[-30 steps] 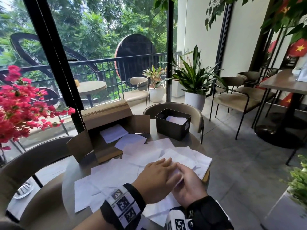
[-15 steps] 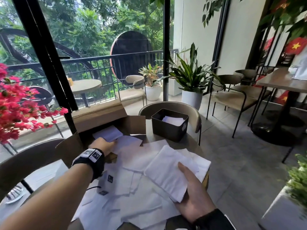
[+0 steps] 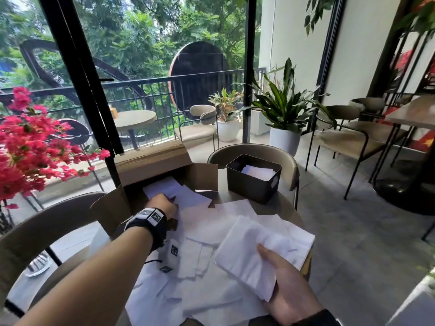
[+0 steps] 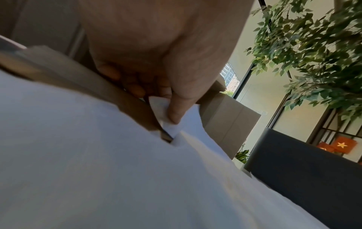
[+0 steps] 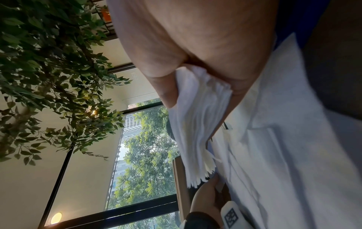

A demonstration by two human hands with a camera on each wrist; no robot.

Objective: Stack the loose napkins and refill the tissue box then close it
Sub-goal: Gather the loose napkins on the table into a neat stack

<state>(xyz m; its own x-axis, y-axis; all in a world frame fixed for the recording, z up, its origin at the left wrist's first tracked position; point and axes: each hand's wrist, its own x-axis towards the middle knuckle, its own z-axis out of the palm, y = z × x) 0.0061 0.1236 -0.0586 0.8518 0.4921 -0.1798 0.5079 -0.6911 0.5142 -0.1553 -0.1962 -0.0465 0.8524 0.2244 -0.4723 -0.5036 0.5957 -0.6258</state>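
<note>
Many white napkins (image 3: 207, 285) lie scattered over the round table. My right hand (image 3: 282, 278) grips a stack of napkins (image 3: 263, 250) above the table's right side; the right wrist view shows thumb and fingers clamped round the stack's (image 5: 197, 124) edge. My left hand (image 3: 162, 204) reaches to the mouth of the open cardboard box (image 3: 150, 170) and pinches the corner of a napkin (image 4: 166, 117) there, thumb (image 4: 176, 108) on top. The dark tissue box (image 3: 253, 178) stands open at the table's far side with a few napkins (image 3: 257, 172) inside.
A chair back (image 3: 254, 152) rises just behind the tissue box. Red flowers (image 3: 30, 151) hang at the left, over another chair (image 3: 47, 229). Potted plants (image 3: 284, 109), more chairs and a second table (image 3: 416, 111) stand to the right on the tiled floor.
My left hand left the stack and moved forward-left to the cardboard box, where it pinches a napkin. My right hand lifted the stack and keeps holding it alone.
</note>
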